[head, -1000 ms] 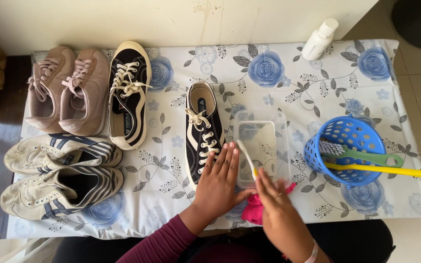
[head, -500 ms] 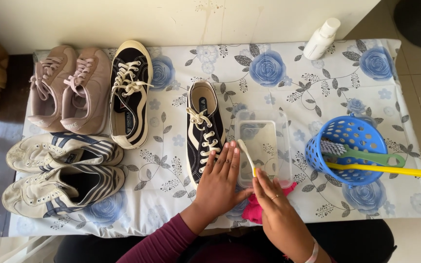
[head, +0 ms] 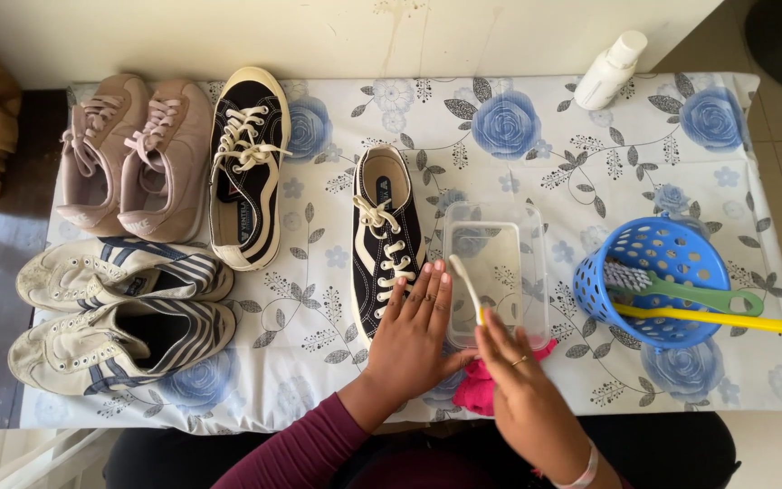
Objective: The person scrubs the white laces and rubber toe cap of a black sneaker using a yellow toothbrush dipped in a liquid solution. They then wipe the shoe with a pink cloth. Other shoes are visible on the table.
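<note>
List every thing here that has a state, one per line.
Black sneaker: upright, laced, beside left hand.
Second black sneaker: upright, laced.
Clear container: open, lidless.
White bottle: capped, lying down.
Blue basket: tipped, holding brushes.
Right hand: holding a toothbrush.

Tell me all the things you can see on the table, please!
Pink sneakers: two, dusty pink, far left corner.
Striped sneakers: two, white with dark stripes, near left.
Black sneakers: two, black and cream, one beside the pink pair, one mid-table.
Plastic tub: one, clear, right of the middle sneaker.
Basket: one, blue, right side.
Brushes: two, green handle and yellow handle, in the basket.
Bottle: one, white, far edge.
Cloth: one, pink, near edge.
Tablecloth: one, white with blue roses.
Left hand: flat beside the sneaker.
Right hand: grip on a pale toothbrush.
</note>
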